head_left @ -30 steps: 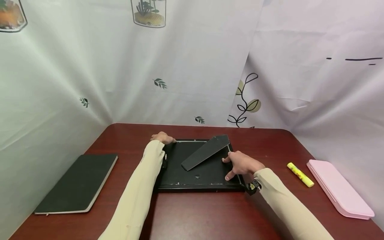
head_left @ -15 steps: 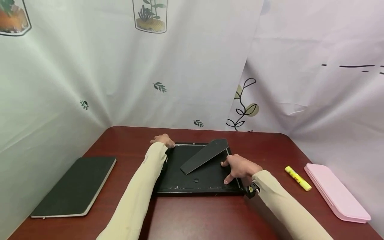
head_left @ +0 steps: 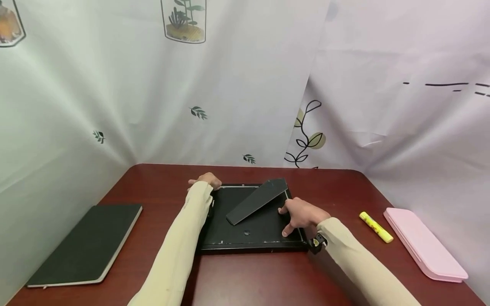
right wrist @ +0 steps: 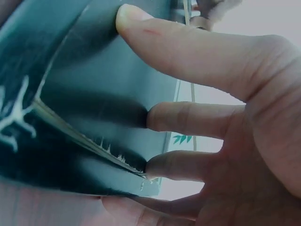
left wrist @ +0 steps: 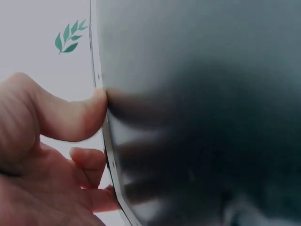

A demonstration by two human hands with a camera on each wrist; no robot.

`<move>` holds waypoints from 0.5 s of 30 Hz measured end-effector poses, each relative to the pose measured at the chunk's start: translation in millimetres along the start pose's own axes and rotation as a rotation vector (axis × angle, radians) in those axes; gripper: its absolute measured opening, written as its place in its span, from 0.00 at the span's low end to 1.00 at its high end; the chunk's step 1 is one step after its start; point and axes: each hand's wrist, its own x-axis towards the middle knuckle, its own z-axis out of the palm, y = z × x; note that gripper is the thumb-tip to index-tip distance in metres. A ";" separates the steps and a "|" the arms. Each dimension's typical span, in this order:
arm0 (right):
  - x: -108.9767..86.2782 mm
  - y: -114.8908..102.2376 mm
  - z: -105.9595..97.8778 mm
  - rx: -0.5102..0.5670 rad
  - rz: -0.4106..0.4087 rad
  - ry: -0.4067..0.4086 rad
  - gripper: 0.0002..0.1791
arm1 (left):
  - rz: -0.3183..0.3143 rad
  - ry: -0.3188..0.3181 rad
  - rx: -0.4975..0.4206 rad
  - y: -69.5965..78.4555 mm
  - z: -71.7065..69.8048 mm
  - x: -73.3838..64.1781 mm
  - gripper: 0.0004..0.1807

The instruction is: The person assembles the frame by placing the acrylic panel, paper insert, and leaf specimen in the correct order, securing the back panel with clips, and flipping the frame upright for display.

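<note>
A black picture frame (head_left: 214, 250) lies face down on the table, its back up. The black easel leg (head_left: 257, 201) stands out slantwise from the backing board (head_left: 241, 214). At the far left corner is my left hand (head_left: 208, 180); in the left wrist view its thumb (left wrist: 75, 117) touches the pale edge and the other fingers sit beside that edge. My right hand (head_left: 303, 213) spreads over the right side. In the right wrist view, the thumb (right wrist: 183, 49) touches the board and fairly straight fingers (right wrist: 188, 117) meet it near its edge.
A dark notebook (head_left: 88, 242) lies on the left of the red-brown table (head_left: 245, 278). To the right are a yellow marker (head_left: 376, 227) and a pink case (head_left: 425, 244). A white patterned curtain (head_left: 245, 85) hangs behind the table.
The head view shifts slightly, so everything sits a little lower and further left in it. Both hands keep their places on the picture frame.
</note>
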 end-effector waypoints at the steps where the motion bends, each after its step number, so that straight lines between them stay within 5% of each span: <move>1: 0.1 -0.8 -0.9 -0.003 -0.002 0.001 0.38 | 0.004 0.005 0.008 0.5 -0.6 -1.0 0.22; 5: -1.0 -0.3 -3.2 -0.005 0.015 0.008 0.39 | -0.025 0.041 -0.007 5.1 2.7 0.1 0.15; 10: -3.0 9.1 -6.5 0.001 -0.041 -0.042 0.35 | -0.067 0.030 -0.034 0.1 12.2 -1.1 0.38; 15: 2.7 8.9 -22.0 -0.019 -0.160 0.071 0.21 | 0.130 -0.061 0.165 -17.8 -3.5 -22.9 0.39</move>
